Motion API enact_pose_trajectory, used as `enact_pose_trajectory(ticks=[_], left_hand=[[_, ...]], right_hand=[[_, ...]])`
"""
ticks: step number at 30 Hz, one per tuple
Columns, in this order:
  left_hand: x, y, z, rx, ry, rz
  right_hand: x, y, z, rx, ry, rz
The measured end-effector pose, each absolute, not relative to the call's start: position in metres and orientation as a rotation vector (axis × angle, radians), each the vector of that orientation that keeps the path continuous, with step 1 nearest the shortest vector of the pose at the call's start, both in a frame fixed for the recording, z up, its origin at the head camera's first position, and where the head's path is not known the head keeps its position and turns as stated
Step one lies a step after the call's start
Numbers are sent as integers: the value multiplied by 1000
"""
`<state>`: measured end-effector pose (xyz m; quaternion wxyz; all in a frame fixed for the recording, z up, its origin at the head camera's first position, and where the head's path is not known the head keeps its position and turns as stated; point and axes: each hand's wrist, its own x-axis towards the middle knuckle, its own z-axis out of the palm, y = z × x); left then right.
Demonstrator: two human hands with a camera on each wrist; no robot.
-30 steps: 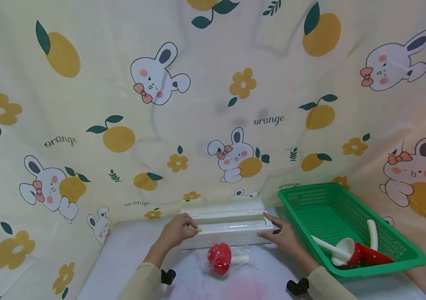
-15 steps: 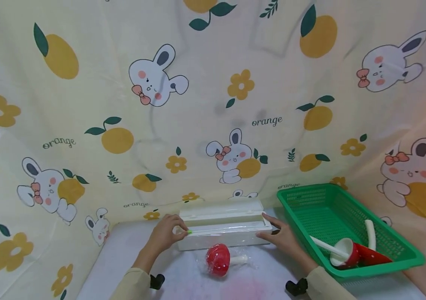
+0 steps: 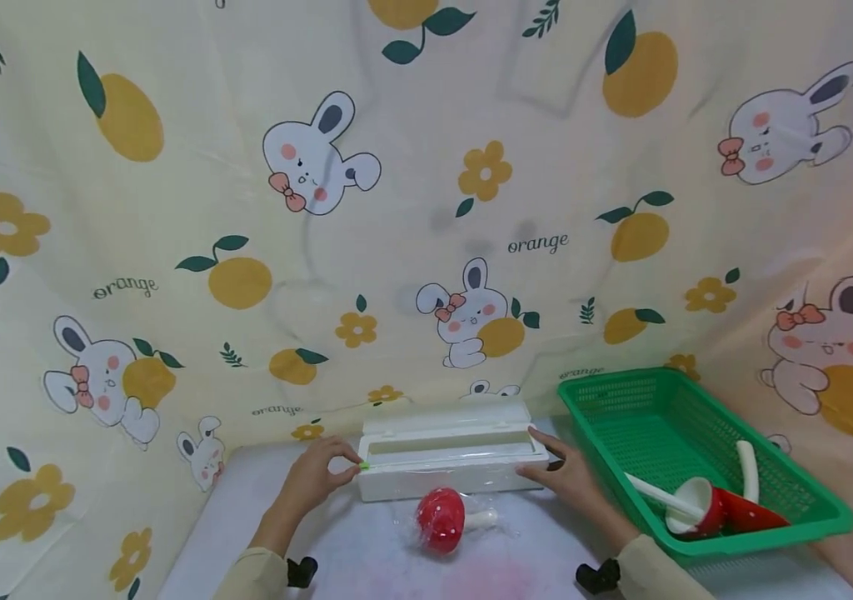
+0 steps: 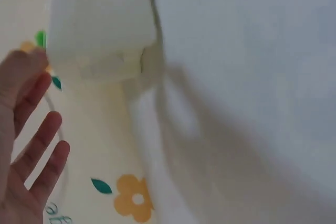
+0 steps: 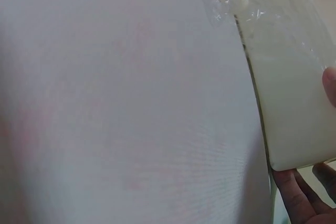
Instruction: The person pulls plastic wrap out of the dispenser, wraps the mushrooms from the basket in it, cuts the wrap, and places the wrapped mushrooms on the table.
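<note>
In the head view, a long white cling film dispenser (image 3: 456,479) lies in the middle of the table, its lid raised toward the back. My left hand (image 3: 314,473) pinches a small green slide cutter (image 3: 364,467) at the dispenser's left end; the left wrist view also shows this green cutter (image 4: 40,38) by the fingertips. My right hand (image 3: 571,479) grips the dispenser's right end, thumb on the front. Clear film covers part of the front face. Just before it lies a red, white-dotted mushroom (image 3: 440,521) with a white stem, loosely wrapped in clear film.
At right stands a green basket (image 3: 584,429). It holds a red-and-white cup-like piece (image 3: 696,507), a red dotted cone-like piece (image 3: 752,512) and white stems (image 3: 747,471). A patterned cloth (image 3: 396,250) hangs behind the table.
My left hand has moved left along the dispenser's front edge with the green slide cutter, reaching the left end. The right hand keeps its hold on the right end. The mushroom stays put.
</note>
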<state>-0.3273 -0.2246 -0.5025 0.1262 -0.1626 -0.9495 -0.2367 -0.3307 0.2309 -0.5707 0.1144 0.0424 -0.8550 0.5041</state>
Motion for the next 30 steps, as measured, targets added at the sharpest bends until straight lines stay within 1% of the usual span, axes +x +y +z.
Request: enact_pose_trajectory(ticks=[7,10,15,22,30], left_hand=[[-325,-217,-505,-434,-2771,-733],[-322,-213,-509,-464,-2713,-759],[-316,-200,-517,-472,-2622,-786],[-315,-182,-523,-568,-2538,-654],[-315,-173,-534,-555,-2469,-622]], right_hand=[[-325,234,-572,141,-2534,1425],[-322,231,-570,169,-2530,1393],[-318,222,-567,251,-2541,1232],[-313,213,-560,227,-2546,1060],[-307,207,-559,324,-2409,932]])
